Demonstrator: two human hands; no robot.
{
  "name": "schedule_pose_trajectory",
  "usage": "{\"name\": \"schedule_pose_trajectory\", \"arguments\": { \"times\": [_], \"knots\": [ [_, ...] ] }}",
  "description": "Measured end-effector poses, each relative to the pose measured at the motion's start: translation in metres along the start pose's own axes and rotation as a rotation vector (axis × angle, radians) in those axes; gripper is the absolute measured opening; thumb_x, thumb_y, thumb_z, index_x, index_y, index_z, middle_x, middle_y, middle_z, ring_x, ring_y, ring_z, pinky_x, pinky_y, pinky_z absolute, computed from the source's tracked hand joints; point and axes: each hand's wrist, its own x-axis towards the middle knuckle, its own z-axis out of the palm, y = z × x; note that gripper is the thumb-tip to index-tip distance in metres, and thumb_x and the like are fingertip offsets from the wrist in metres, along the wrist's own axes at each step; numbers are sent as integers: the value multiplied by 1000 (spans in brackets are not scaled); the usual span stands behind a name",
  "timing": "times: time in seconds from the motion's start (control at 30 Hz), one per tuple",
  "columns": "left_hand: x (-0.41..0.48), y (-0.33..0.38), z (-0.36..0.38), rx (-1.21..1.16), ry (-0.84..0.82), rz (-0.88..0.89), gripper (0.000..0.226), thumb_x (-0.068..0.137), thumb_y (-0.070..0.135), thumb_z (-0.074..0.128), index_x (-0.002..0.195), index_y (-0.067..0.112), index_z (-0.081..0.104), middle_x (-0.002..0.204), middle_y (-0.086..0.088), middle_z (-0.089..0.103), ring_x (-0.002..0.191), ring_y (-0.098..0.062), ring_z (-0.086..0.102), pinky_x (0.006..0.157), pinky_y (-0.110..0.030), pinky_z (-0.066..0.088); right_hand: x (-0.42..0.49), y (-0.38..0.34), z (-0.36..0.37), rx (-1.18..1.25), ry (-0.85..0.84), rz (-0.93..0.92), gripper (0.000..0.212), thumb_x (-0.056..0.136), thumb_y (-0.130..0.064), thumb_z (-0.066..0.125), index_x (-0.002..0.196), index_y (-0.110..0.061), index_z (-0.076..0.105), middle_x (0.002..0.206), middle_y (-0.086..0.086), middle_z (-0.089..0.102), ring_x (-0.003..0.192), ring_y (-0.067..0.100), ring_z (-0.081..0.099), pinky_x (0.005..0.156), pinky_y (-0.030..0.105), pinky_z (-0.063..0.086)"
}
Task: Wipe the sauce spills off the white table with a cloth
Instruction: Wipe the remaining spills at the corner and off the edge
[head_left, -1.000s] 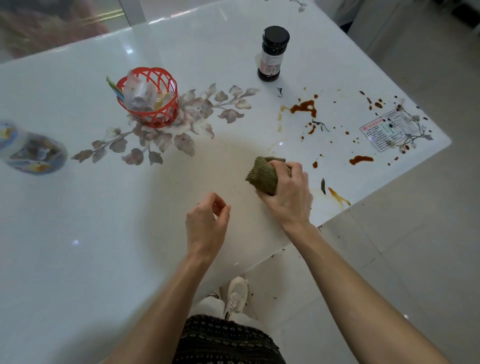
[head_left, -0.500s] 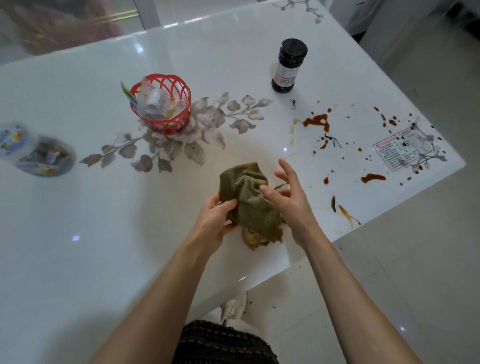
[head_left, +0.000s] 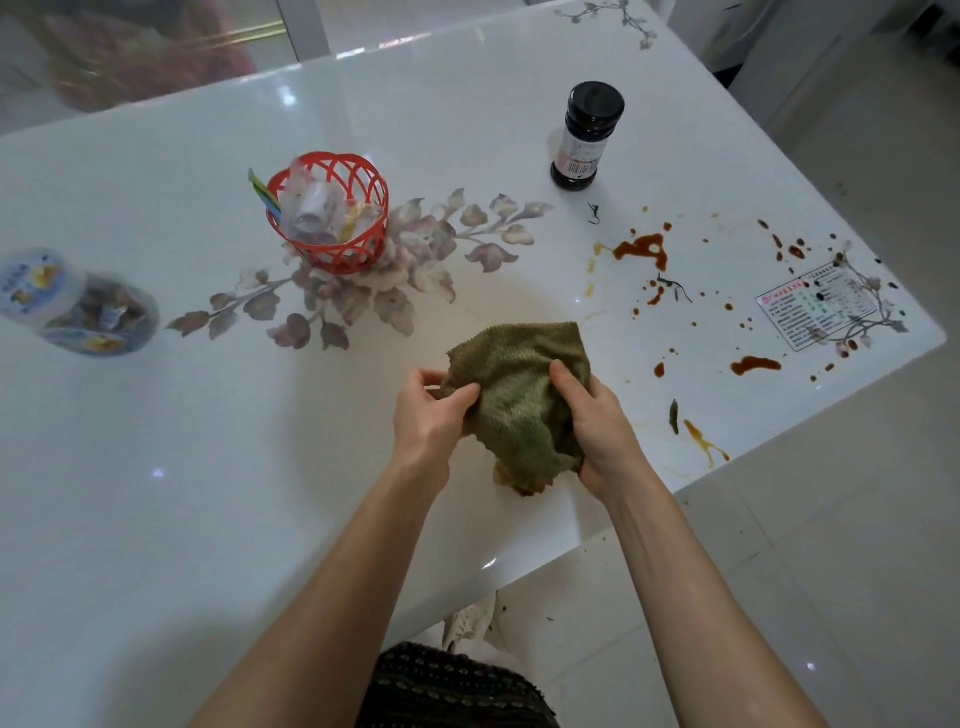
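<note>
An olive-green cloth (head_left: 519, 384) is held just above the white table (head_left: 208, 493), near its front edge. My left hand (head_left: 428, 418) pinches the cloth's left edge. My right hand (head_left: 597, 421) grips its right side, and a stained yellow-brown fold hangs below. Brown sauce spills (head_left: 641, 248) lie to the right on the table, with several drops and a streak (head_left: 756, 365) near the corner and an orange smear (head_left: 704, 441) by the front edge.
A dark sauce bottle (head_left: 587, 137) stands at the back right. A red basket (head_left: 332, 213) with packets sits on the printed flower pattern. A plastic jar (head_left: 72, 306) lies at the left. A label sticker (head_left: 818, 306) is near the right corner. Tiled floor lies beyond the edge.
The cloth was a tight wad in my right hand alone; my left hand has taken its edge and both hands have spread it open.
</note>
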Motion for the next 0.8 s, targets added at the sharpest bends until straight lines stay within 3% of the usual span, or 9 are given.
{"name": "schedule_pose_trajectory", "arguments": {
  "times": [0.07,0.13,0.2,0.3,0.4,0.5,0.6,0.67,0.8],
  "knots": [
    [1,-2,-3,-18,32,5,25,85,10,66,105,7,51,95,-9,60,82,-19,63,66,-32,56,1,5,2,-142,62,-39,27,98,-42,58,113,-20,65,123,9,67,111,23,65,96,45,54],
    [1,-5,-7,-52,32,16,25,85,10,67,104,6,52,94,-9,61,80,-16,63,61,-28,54,3,10,2,-523,187,-204,48,90,-56,61,126,-24,61,140,8,51,125,22,52,109,48,43],
    [1,-9,-9,-98,-3,14,20,85,10,67,99,5,54,94,-11,64,82,-18,64,67,-30,56,-1,10,5,-870,368,-392,67,84,-57,68,141,-27,49,151,8,33,133,24,36,110,46,34],
    [1,-12,-13,-201,-95,-19,10,86,14,66,89,9,58,89,-7,66,81,-18,63,71,-30,54,-8,10,17,-1019,388,-578,63,73,-60,77,123,-25,60,130,2,47,119,19,42,101,42,33],
    [-1,-14,-13,-232,-166,-37,8,90,18,60,90,10,60,85,-7,64,80,-17,60,72,-29,52,-3,21,27,-1026,263,-515,28,79,-43,79,99,-26,69,106,-7,52,107,17,48,94,35,36],
    [-3,-14,-16,-246,-161,-27,5,91,13,58,91,10,62,84,-6,65,80,-16,61,72,-27,53,3,19,30,-910,277,-520,4,87,-19,72,87,-22,69,95,-7,57,98,18,57,92,40,47],
    [-3,-11,-18,-241,-104,-16,5,90,8,58,93,10,62,91,-6,65,85,-17,63,68,-24,54,1,6,26,-695,255,-419,5,95,-13,59,92,-16,62,89,-3,60,83,11,57,74,20,48],
    [-5,-9,-21,-228,-103,-5,9,90,8,59,99,9,61,102,-9,65,97,-21,62,76,-29,55,0,-2,23,-533,251,-316,9,100,-15,49,98,-12,57,89,-1,56,82,10,53,68,15,45],
    [-15,-2,-15,-6,-285,227,22,87,3,61,108,6,64,104,-12,67,100,-24,63,86,-35,54,0,-10,23,-212,155,-145,24,101,-35,49,105,-12,51,101,9,57,97,26,58,78,42,53]
  ]
}}
